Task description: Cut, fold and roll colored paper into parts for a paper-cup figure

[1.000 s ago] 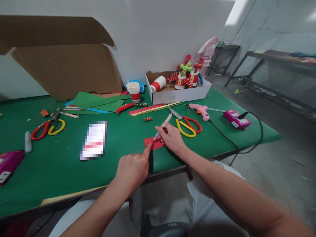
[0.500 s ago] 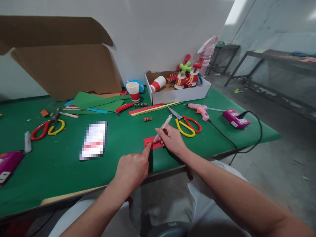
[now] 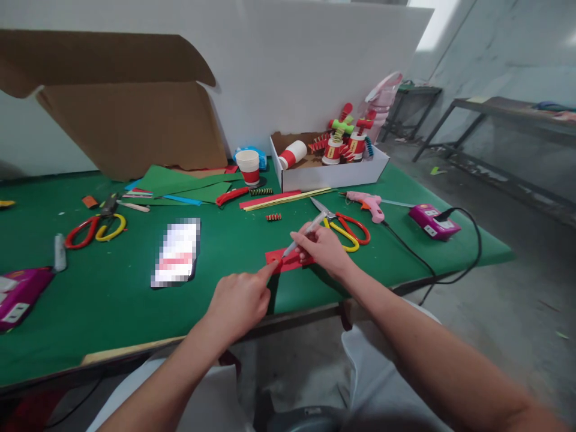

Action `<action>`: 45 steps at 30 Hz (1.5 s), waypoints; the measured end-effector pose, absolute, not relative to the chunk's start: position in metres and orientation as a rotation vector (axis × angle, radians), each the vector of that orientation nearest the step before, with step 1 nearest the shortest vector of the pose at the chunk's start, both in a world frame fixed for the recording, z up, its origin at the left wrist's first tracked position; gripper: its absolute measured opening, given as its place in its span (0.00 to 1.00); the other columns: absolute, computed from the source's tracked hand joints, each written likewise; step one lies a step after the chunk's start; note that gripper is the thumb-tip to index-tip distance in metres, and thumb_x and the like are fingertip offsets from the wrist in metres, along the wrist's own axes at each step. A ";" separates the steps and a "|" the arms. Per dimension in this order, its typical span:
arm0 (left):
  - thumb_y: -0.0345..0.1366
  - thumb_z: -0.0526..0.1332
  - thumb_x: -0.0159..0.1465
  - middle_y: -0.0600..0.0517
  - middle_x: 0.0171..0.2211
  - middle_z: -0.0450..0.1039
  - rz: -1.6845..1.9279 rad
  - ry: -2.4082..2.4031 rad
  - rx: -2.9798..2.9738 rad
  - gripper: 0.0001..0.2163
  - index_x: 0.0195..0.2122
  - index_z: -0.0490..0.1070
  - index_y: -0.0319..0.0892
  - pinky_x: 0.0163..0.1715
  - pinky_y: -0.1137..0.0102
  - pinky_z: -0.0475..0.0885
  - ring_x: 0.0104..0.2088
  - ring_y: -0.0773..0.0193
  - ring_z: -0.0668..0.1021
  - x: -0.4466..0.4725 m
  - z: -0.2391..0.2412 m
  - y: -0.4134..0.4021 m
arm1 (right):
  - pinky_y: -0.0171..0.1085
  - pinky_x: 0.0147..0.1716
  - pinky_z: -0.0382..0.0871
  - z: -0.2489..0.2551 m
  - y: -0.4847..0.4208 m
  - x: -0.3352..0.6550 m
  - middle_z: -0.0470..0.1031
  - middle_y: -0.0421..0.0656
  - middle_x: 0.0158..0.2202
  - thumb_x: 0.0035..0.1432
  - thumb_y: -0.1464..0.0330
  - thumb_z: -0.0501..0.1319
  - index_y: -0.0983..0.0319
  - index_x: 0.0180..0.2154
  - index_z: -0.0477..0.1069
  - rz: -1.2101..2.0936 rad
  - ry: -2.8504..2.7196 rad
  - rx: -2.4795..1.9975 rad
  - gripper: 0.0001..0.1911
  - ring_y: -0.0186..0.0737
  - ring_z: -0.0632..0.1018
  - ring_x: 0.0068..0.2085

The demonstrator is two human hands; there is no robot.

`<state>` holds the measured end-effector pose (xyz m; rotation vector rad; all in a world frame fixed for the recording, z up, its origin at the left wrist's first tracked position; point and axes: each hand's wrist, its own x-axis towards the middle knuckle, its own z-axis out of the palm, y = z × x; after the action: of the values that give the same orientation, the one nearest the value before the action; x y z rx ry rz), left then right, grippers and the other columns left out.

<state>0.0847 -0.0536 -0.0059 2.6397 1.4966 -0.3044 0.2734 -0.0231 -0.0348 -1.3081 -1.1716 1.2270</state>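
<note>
— Both your hands meet at the small red paper rectangle (image 3: pixel 290 260), flat near the front edge of the green table (image 3: pixel 112 300).

— Your right hand (image 3: pixel 326 249) pinches a slim grey marker pen (image 3: pixel 302 235), tip on it; your left hand (image 3: pixel 238 300), fingers curled on nothing, pins it with one forefinger.

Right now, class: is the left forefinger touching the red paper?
Touching. The head view shows the left hand with its forefinger tip lying on the left end of the red paper, no gap between.
</note>
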 end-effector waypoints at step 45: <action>0.30 0.51 0.61 0.46 0.37 0.80 -0.154 1.423 2.597 0.25 0.60 0.63 0.52 0.33 0.61 0.74 0.36 0.50 0.81 0.080 -0.004 -0.047 | 0.27 0.24 0.61 -0.027 -0.073 0.261 0.71 0.37 0.22 0.56 0.70 0.57 0.61 0.27 0.66 0.444 -1.990 -1.263 0.05 0.29 0.70 0.22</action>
<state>0.0804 -0.0469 -0.0041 2.5974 1.4234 -0.1537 0.2610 -0.0729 -0.0267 -1.2630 -1.9898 0.4444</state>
